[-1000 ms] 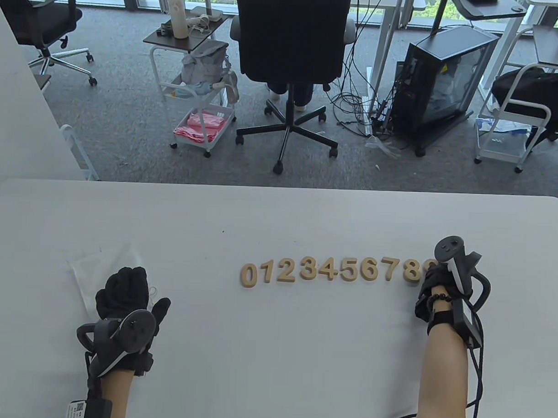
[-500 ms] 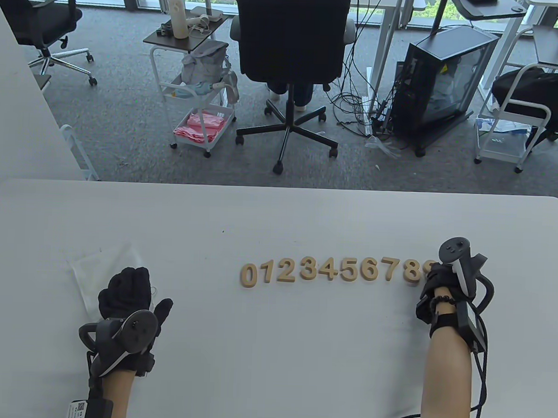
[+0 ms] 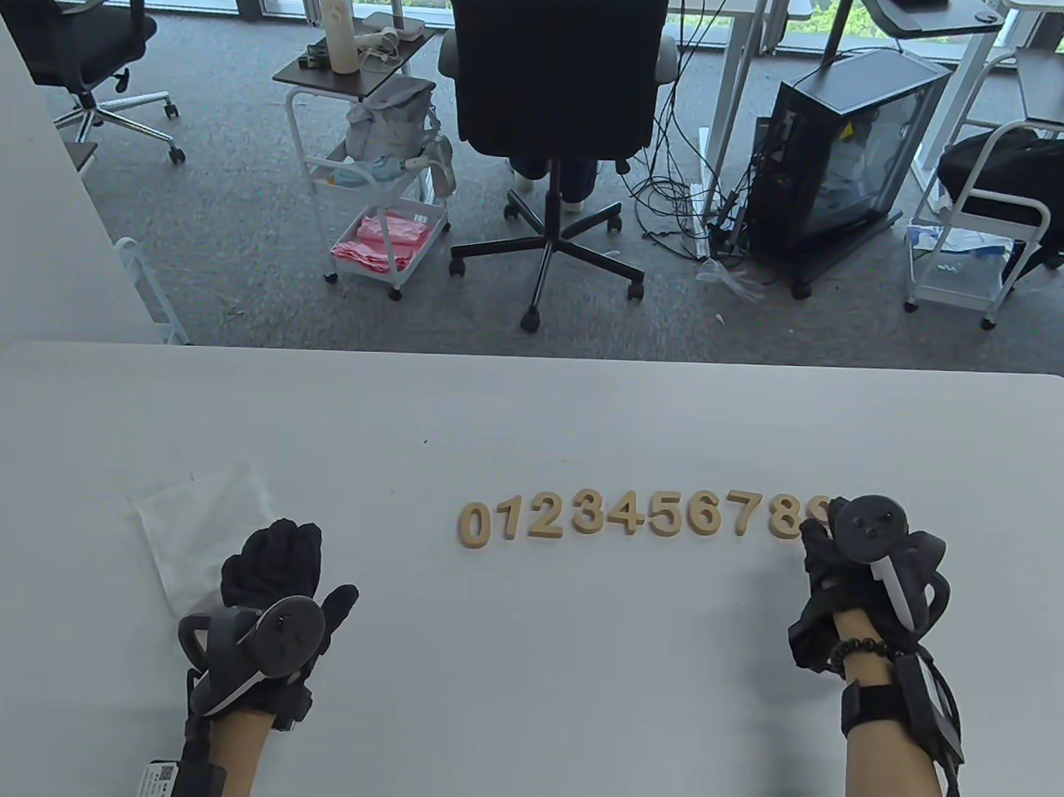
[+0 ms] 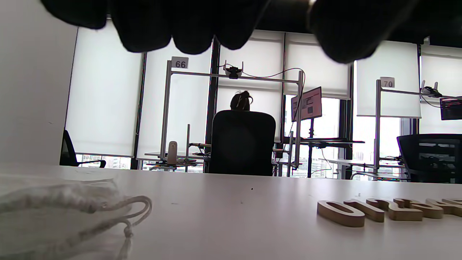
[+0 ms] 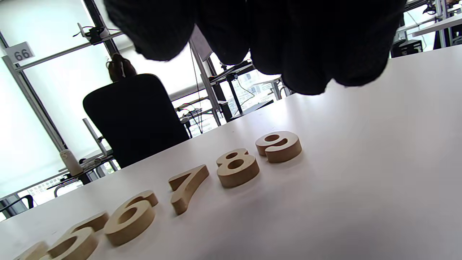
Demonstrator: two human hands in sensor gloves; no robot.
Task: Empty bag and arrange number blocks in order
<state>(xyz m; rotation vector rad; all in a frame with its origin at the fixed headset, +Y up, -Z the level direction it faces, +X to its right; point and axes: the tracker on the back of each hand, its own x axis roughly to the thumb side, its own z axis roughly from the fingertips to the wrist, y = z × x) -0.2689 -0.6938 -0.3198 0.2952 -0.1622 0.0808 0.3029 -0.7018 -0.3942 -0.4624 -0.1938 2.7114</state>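
Ten wooden number blocks [image 3: 641, 514] lie flat in a row on the white table [image 3: 532, 398], reading 0 to 9 from left to right. My right hand [image 3: 827, 557] hovers just in front of the 9 [image 5: 279, 146], its fingers [image 5: 306, 43] hanging loose and holding nothing. In the table view the 9 is partly hidden behind that hand. The 8 [image 5: 238, 168] lies beside it. The empty white drawstring bag [image 3: 192, 522] lies flat at the left. My left hand [image 3: 273, 564] is at the bag's right edge, its fingers [image 4: 191, 25] relaxed and empty. The 0 [image 4: 341, 213] lies to its right.
The table's far edge runs across the middle of the table view. Beyond it on the floor stand a black office chair [image 3: 556, 86], a white cart [image 3: 382, 193] and a computer tower [image 3: 841, 156]. A person sits in the chair [image 4: 242, 141].
My right hand has drawn back from the 9 toward the table's near edge. My left hand has slid right and nearer, off most of the bag. The blocks have not moved.
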